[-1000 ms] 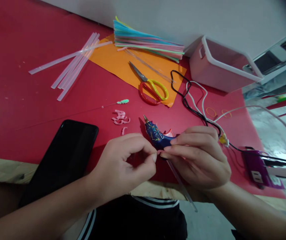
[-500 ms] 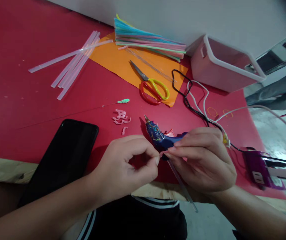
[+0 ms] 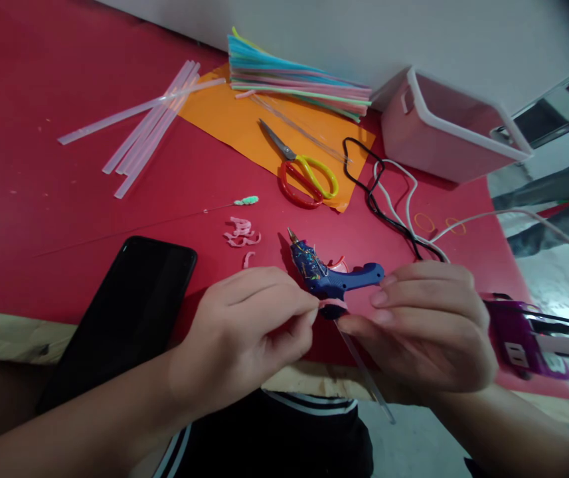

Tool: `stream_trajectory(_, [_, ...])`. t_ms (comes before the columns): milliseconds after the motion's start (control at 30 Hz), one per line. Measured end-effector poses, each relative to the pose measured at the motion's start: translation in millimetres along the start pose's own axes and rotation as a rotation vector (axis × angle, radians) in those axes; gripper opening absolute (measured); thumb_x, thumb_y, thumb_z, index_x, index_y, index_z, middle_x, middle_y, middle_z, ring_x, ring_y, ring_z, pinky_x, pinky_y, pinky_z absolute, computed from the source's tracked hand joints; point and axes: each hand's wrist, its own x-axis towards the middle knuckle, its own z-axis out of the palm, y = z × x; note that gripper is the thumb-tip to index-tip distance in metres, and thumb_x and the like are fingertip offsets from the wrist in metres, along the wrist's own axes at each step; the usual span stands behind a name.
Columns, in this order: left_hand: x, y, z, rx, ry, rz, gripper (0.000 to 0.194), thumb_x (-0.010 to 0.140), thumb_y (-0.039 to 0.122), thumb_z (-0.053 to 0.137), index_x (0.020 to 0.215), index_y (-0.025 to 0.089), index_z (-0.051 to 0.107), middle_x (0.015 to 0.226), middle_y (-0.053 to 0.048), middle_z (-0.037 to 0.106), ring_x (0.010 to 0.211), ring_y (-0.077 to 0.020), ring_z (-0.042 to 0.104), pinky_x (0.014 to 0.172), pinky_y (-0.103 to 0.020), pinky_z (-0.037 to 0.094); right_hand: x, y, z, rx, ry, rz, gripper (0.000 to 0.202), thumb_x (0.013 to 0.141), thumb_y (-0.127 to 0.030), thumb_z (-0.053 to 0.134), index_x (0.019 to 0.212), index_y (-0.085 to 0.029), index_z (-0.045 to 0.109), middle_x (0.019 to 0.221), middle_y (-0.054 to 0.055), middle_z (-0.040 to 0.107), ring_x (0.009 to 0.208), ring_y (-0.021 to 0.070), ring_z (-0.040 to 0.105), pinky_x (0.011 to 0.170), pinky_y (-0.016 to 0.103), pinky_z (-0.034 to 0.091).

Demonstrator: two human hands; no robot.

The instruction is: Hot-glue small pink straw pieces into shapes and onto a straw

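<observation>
My left hand (image 3: 254,325) is closed in a pinch on one end of a short pink pipe cleaner piece (image 3: 332,303). The piece points right, its free end close to the thumb of my right hand (image 3: 428,325). That hand holds nothing, with a gap between thumb and fingers. Just behind both hands lies a blue glue gun (image 3: 319,272), bits of dried glue on its body and a clear glue stick (image 3: 364,372) sticking out over the table edge. More curled pink pieces (image 3: 242,232) rest on the red table beyond my left hand.
A black phone (image 3: 129,318) lies at left. Farther back are scissors (image 3: 309,176) on orange paper (image 3: 234,126), a pipe cleaner bundle (image 3: 294,76), glue sticks (image 3: 149,119), a green-tipped wire (image 3: 247,200) and a pink bin (image 3: 428,143). Cables (image 3: 388,206) and a purple power strip (image 3: 513,338) lie right.
My right hand has let go of the pink piece and moved right, its thumb and fingers parting. More of the piece and the glue gun's handle now show. My left hand keeps its pinch.
</observation>
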Motion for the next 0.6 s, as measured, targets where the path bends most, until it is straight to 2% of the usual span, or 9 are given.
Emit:
stream_trajectory(100, [-3,0,-9.5,0.147,-0.004,0.085,0.016,0.086,0.006,0.070,0.096,0.017,0.068,0.087,-0.001,0.075,0.082,-0.0115,0.069,0.084,-0.020,0.055,1,5,-4,0.100,-0.059,0.050,0.029,0.076,-0.010,0.082,0.094,-0.024,0.064,0.082,-0.003,0.068,0.073,0.0148,0.063,0.073,0.035,0.054])
stream_trajectory(167, [-3,1,-17.6,0.206,-0.035,0.178,0.025,0.087,0.010,0.072,0.110,0.017,0.067,0.096,-0.003,0.077,0.088,-0.0127,0.071,0.089,-0.021,0.056,2,7,-7,0.179,-0.122,0.072,0.032,0.078,-0.012,0.080,0.103,-0.023,0.066,0.086,-0.001,0.068,0.079,0.0163,0.064,0.076,0.036,0.054])
stream_trajectory(233, [-3,1,-23.8,0.264,-0.112,0.323,0.021,0.096,0.014,0.059,0.115,0.017,0.067,0.097,-0.002,0.079,0.087,-0.0144,0.072,0.088,-0.024,0.057,3,9,-8,0.229,-0.163,0.078,0.032,0.081,-0.016,0.078,0.110,-0.021,0.067,0.089,0.002,0.068,0.084,0.0183,0.064,0.078,0.037,0.053])
stream_trajectory(300, [-3,0,-26.3,0.301,-0.140,0.407,0.028,0.104,0.018,0.043,0.116,0.019,0.068,0.098,0.000,0.081,0.083,-0.0158,0.072,0.084,-0.027,0.059,3,9,-7,0.249,-0.184,0.060,0.029,0.084,-0.022,0.075,0.112,-0.020,0.068,0.091,0.003,0.068,0.086,0.0190,0.064,0.079,0.037,0.053])
stream_trajectory(367, [-4,0,-25.2,0.328,-0.117,0.402,0.032,0.106,0.021,0.039,0.117,0.022,0.068,0.098,0.002,0.082,0.080,-0.0173,0.072,0.081,-0.031,0.059,2,9,-6,0.260,-0.179,0.027,0.022,0.087,-0.029,0.073,0.107,-0.020,0.070,0.090,0.003,0.067,0.083,0.0182,0.063,0.078,0.036,0.052])
stream_trajectory(467, [-8,2,-20.6,0.364,-0.083,0.386,0.023,0.103,0.022,0.050,0.116,0.023,0.068,0.099,0.004,0.082,0.082,-0.0179,0.073,0.082,-0.032,0.058,3,9,-3,0.274,-0.168,0.002,0.024,0.089,-0.039,0.071,0.101,-0.018,0.071,0.086,0.004,0.067,0.080,0.0172,0.063,0.076,0.036,0.051])
stream_trajectory(600, [-14,7,-16.6,0.381,-0.068,0.350,0.021,0.101,0.018,0.054,0.116,0.021,0.069,0.101,0.002,0.082,0.087,-0.0188,0.073,0.084,-0.034,0.057,7,6,-2,0.362,-0.231,0.065,0.026,0.092,-0.041,0.066,0.097,-0.016,0.069,0.083,0.004,0.067,0.078,0.0174,0.063,0.078,0.038,0.050])
